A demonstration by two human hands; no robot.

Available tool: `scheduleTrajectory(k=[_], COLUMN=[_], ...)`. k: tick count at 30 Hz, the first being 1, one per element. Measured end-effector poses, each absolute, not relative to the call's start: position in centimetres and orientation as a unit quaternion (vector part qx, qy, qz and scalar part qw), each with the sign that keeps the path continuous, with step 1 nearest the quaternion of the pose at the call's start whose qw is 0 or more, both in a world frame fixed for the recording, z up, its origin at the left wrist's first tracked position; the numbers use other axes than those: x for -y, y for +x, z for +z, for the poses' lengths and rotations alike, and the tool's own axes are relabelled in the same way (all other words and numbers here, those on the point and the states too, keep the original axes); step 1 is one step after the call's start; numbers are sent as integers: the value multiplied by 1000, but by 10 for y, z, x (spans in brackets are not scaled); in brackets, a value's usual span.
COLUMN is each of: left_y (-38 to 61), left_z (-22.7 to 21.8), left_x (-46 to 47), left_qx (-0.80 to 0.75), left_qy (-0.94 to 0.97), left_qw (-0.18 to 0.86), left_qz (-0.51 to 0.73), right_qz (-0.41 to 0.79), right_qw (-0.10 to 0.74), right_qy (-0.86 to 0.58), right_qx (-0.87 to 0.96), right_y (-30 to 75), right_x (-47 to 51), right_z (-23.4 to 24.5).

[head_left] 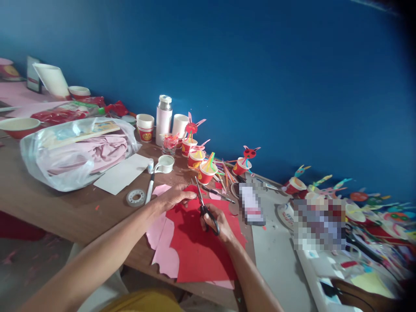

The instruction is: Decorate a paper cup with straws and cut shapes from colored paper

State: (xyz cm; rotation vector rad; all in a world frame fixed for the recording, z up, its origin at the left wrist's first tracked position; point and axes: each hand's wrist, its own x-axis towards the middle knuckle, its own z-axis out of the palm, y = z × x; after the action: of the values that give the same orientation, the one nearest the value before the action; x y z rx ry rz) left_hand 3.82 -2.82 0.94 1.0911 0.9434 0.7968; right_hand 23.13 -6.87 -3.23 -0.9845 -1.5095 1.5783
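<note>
My right hand (220, 222) is wrapped round the handles of black-handled scissors (204, 209), their blades pointing up and away from me. Just left of the blades, my left hand (178, 198) pinches a small piece of red paper (191, 189). Below both hands a large red paper sheet (204, 255) lies flat on the table. Pink paper (166, 249) with scalloped cut edges sticks out from under its left side. A dark pen (221, 195) lies just beyond the scissors.
Behind my hands stand decorated paper cups (207, 173), a white flask (164, 123) and a small white mug (165, 164). A tape roll (135, 198), white card (125, 174) and plastic bag (81, 156) lie left. A phone (251, 203) and crowded craft pieces (367, 242) are right.
</note>
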Motion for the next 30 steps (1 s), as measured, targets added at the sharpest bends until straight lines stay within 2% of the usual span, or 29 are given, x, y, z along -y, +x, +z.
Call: scheduleTrajectory(k=[15,30], left_y=[36,31], left_z=[19,9], left_x=[31,26], left_qx=[-434,-429], left_qy=[478,466], left_qw=[689,706], left_qz=[331,316], right_qz=[621,627], right_qw=[348,346], right_qy=[-375,-392], right_qx=[594,577], right_y=[235,234], right_x=[67,69], right_z=[-33,-35])
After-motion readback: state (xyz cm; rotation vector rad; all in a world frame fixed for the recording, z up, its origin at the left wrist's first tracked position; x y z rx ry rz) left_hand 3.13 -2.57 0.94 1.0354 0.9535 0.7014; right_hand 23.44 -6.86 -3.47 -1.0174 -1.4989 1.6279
